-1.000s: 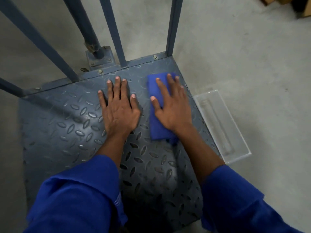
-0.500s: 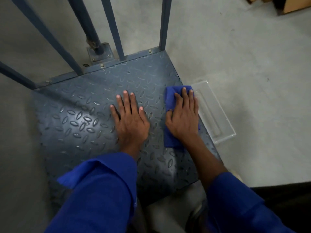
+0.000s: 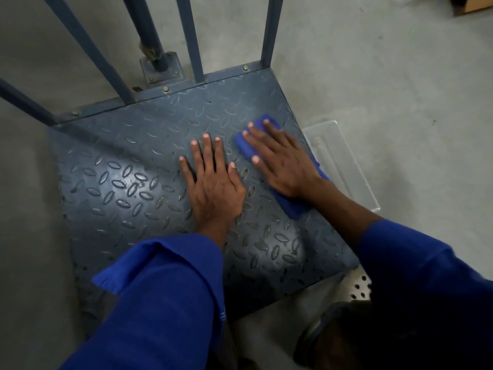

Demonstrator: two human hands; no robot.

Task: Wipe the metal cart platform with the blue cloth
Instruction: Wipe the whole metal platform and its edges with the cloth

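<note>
— So where is the blue cloth (image 3: 290,206) right now?

— Flat on the cart platform (image 3: 128,188), out toward its 3 o'clock edge, pinned under the right hand (image 3: 282,166). One end pokes out past the fingertips near 12 o'clock, the other trails out under the wrist.

— And the fingers (image 3: 269,129) of that hand?

— Spread and laid flat on top of the cloth, pressing down rather than curled around it (palm down, thumb out to the side).

— What about the left hand (image 3: 213,188)?

— Bare and flat on the patterned metal, just beside the right one at about its 9 o'clock, fingers straight and slightly fanned, holding nothing. The two hands are close but apart.

— Anything else around?

— Blue upright bars (image 3: 192,41) rise from the platform's 12 o'clock edge. A clear plastic tray (image 3: 346,166) sits on the concrete floor (image 3: 400,89), just beside the platform at 3 o'clock. Both arms wear blue sleeves (image 3: 165,303).
</note>
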